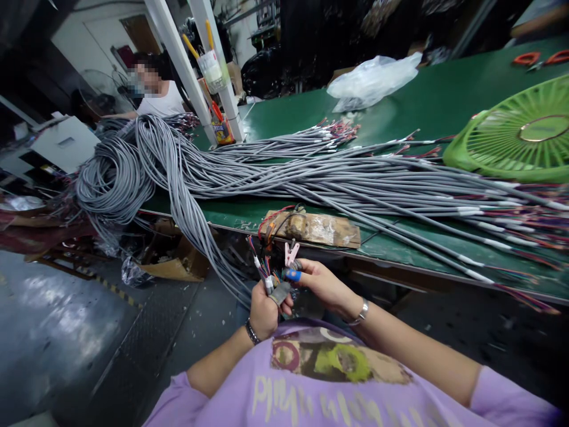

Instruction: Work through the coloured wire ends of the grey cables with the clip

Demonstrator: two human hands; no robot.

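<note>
Below the bench edge, my left hand [265,311] is closed round the ends of several grey cables [224,270], with white wraps and thin coloured wires [265,267] sticking up. A small flat grey piece [280,293] shows at its fingers. Close by, my right hand [322,284] has thumb and finger pinched together, a blue wrap [293,275] on one finger; what it pinches is too small to make out. Just above those fingertips is a pale pink clip [291,254], in front of a worn wooden board [331,230] with small wires at its left end.
Long grey cables [275,178] lie across the green bench [302,112], coiled at the left. A green fan [520,133], a plastic bag [373,80] and orange-handled scissors [528,58] lie further back. A white post [222,71] carries tools. Another person [162,98] is at the far left.
</note>
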